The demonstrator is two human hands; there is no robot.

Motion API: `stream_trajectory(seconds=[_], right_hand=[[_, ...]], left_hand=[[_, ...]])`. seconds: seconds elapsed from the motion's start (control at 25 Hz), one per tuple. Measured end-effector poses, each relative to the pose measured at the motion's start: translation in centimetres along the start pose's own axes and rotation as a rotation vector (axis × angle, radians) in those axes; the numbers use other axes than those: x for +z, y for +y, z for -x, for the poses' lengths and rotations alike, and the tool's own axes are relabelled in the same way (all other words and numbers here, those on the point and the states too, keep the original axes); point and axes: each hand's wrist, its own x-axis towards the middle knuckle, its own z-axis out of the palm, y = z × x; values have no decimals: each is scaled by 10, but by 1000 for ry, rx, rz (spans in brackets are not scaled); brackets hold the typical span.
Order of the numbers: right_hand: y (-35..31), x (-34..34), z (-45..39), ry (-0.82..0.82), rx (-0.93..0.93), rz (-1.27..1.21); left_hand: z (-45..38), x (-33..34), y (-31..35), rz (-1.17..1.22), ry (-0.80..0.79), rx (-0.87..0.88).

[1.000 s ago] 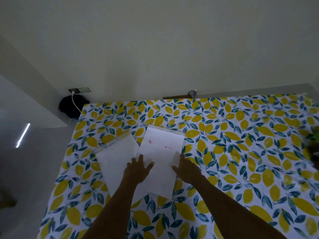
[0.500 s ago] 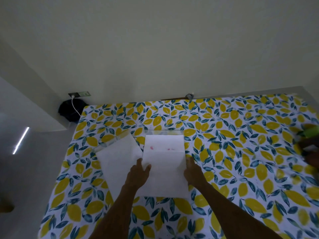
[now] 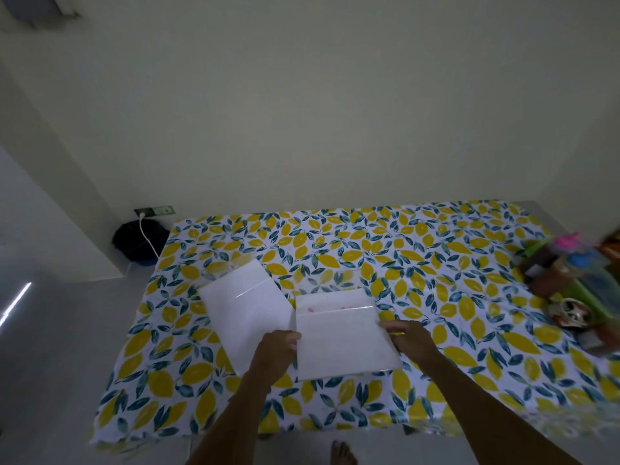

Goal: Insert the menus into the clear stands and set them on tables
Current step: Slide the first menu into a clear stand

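Two clear stands with white menu sheets lie flat on the lemon-print tablecloth (image 3: pixel 419 263). The right stand (image 3: pixel 342 333) shows faint pink marks near its top, and its clear upper part reaches beyond the sheet. My left hand (image 3: pixel 273 352) grips this stand's left edge and my right hand (image 3: pixel 407 340) grips its right edge. The left stand (image 3: pixel 243 307) lies tilted beside it, partly under my left hand, with nothing holding it.
A cluster of bottles and a green basket (image 3: pixel 570 283) crowds the table's right edge. A black bag (image 3: pixel 139 241) with a white cable plugged into a wall socket sits on the floor at the back left. A bare foot (image 3: pixel 342 453) shows below the table's front edge.
The view pulled back and shifted right. Both hands slid from the sheet's lower part to the right stand's side edges, and that stand now sits squarer and nearer to me.
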Motion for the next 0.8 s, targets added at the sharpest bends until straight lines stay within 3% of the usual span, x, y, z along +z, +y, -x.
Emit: stream_trajectory(seconds=[0.32, 0.48, 0.72, 0.8], right_hand=[[-3, -28, 25, 17, -160, -98], [-28, -41, -6, 31, -181, -108], [-65, -53, -74, 60, -380, 80], [-74, -51, -96, 69, -414, 128]], left_hand=[[15, -3, 12, 10, 91, 140], [-8, -17, 27, -15, 137, 152], [-74, -34, 38, -273, 239, 156], [-97, -37, 47, -204, 311, 61]])
